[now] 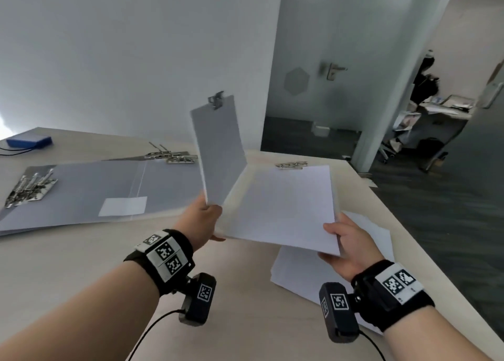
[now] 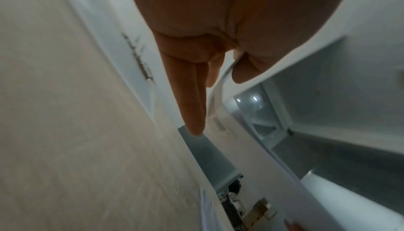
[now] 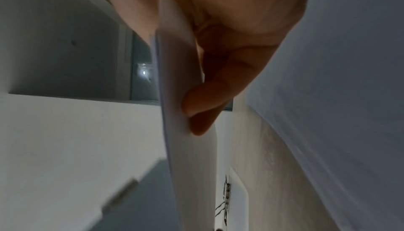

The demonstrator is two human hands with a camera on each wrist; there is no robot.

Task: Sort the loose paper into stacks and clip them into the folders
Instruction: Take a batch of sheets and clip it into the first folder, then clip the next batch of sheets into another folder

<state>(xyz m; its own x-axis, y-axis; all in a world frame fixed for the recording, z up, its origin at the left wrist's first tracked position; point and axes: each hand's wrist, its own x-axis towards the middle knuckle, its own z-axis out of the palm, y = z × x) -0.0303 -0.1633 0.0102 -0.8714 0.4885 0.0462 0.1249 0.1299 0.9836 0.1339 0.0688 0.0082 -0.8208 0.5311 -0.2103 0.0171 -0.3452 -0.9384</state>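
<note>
A grey folder is open in front of me, its cover raised upright with a metal clip at its top. My left hand pinches the folder at its near edge by the fold; the left wrist view shows the thumb pressed on that thin edge. A white paper stack lies over the folder's right half, below another clip. My right hand grips the stack's near right corner, thumb on top. In the right wrist view a finger presses under the stack. Loose sheets lie on the table beneath.
A second grey folder lies open at the left, with metal clips on it and more clips behind. A blue box sits far left. The table's right edge drops to dark floor. A person is at a far desk.
</note>
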